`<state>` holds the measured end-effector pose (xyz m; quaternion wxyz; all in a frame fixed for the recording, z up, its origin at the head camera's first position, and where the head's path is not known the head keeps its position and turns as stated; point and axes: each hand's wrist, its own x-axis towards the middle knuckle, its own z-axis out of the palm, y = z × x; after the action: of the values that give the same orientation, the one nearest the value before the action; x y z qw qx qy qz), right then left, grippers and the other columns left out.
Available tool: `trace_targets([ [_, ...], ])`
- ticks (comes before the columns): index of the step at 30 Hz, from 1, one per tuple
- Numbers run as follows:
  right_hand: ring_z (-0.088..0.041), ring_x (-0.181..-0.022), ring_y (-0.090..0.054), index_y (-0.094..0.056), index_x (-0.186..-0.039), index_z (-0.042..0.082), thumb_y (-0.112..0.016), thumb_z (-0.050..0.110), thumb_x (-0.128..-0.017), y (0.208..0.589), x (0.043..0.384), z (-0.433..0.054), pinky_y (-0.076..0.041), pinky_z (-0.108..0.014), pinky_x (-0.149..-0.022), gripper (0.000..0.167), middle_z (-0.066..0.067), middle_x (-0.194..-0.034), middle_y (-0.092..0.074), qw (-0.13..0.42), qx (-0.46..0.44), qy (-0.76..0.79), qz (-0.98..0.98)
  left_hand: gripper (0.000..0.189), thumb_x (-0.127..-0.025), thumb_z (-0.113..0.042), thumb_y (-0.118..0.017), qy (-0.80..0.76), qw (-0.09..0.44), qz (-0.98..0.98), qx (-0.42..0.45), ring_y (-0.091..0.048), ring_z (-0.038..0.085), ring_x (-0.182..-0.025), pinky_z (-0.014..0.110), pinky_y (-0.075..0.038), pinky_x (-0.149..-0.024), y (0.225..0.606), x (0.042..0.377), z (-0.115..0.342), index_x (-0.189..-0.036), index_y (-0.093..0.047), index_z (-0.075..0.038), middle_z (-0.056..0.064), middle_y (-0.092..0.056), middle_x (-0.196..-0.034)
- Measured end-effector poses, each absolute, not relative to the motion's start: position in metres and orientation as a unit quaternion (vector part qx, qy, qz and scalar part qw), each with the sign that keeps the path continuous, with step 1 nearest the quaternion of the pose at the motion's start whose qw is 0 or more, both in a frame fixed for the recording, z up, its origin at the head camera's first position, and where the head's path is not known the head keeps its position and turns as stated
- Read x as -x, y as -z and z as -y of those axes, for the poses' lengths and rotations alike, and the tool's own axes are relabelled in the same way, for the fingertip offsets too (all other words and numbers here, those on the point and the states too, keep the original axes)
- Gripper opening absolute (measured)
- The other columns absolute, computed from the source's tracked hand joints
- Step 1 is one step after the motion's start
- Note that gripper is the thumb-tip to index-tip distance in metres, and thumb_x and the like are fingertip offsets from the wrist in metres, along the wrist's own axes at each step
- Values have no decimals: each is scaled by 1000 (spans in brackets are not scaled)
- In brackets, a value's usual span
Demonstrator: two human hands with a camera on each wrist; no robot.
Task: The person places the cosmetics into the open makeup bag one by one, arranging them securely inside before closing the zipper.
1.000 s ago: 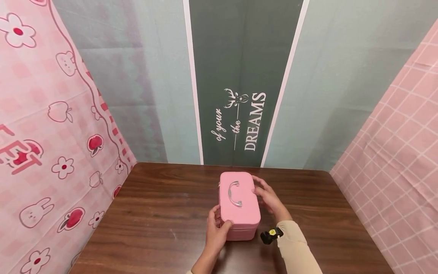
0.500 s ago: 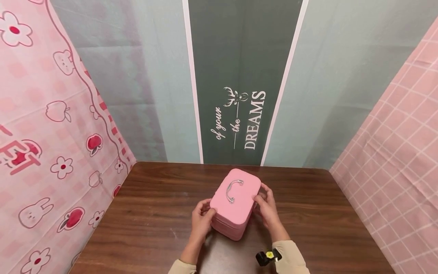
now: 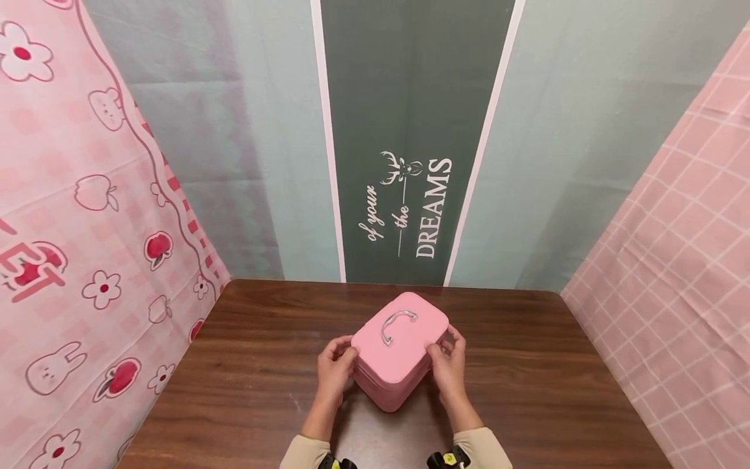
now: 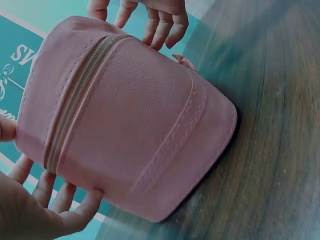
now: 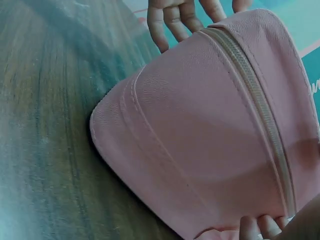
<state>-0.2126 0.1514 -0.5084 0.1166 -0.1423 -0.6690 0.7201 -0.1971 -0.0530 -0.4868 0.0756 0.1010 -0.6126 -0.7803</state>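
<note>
A pink vanity case (image 3: 404, 335) with a curved silver handle (image 3: 398, 314) on its lid stands on the brown wooden table, turned at an angle with one corner toward me. My left hand (image 3: 335, 368) grips its left corner, thumb at the lid's edge and fingers on the side wall. At the right side, my right hand (image 3: 450, 368) holds the case much the same way. Both wrist views show a zipper (image 4: 75, 97) running below the lid, closed along the visible stretch. A small pink tab (image 4: 185, 61) sticks out from one side. The case's far sides are hidden.
The wooden table (image 3: 263, 365) ends at a grey-green cloth backdrop (image 3: 410, 98) with white lettering. Pink patterned cloths hang at the left (image 3: 129, 228) and right (image 3: 668, 260). Black wrist devices (image 3: 448, 458) sit at both sleeves.
The case has turned clockwise, its near end swinging left. My left hand has moved left and away from me; my right hand has come nearer to me along the case's side.
</note>
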Motion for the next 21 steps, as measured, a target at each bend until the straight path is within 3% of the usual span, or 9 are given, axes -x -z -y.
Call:
trace_targets([
  [4,-30,-95,-47,-23,-137,2,-59,5,-85,505,214,-160,-46,-30,-71,64,-26,-119,-39,100,127,-715,680,27,-80,0,-63,775,101,612,-126,-51,15,-65,25,-44,-53,498,200,48,-105,-59,8,8,-58,-84],
  [9,-33,-110,-44,-29,-137,0,-58,7,-86,497,228,-184,-41,-28,-82,59,-26,-126,-40,78,86,-685,719,35,-81,-1,-63,768,149,606,-146,-52,22,-89,26,-43,-74,502,189,36,-112,-52,10,17,-54,-105],
  [14,-32,-113,-44,-44,-132,5,-57,10,-86,487,259,-205,-35,-43,-93,48,-21,-127,-47,35,25,-629,776,52,-78,0,-63,773,157,594,-160,-37,40,-114,48,-29,-96,501,175,23,-124,-38,6,27,-38,-127],
  [17,-32,-115,-45,-46,-132,7,-55,14,-88,483,276,-211,-35,-49,-94,46,-20,-130,-46,0,16,-626,780,65,-75,-1,-65,774,150,587,-183,-33,42,-116,53,-26,-98,500,171,11,-129,-30,3,28,-30,-128],
  [21,-30,-104,-50,-48,-130,5,-51,14,-91,485,289,-212,-44,-41,-84,40,-20,-129,-47,-61,11,-640,765,69,-71,-1,-68,771,156,586,-191,-38,36,-109,49,-32,-93,503,166,-4,-128,-29,2,22,-31,-122],
])
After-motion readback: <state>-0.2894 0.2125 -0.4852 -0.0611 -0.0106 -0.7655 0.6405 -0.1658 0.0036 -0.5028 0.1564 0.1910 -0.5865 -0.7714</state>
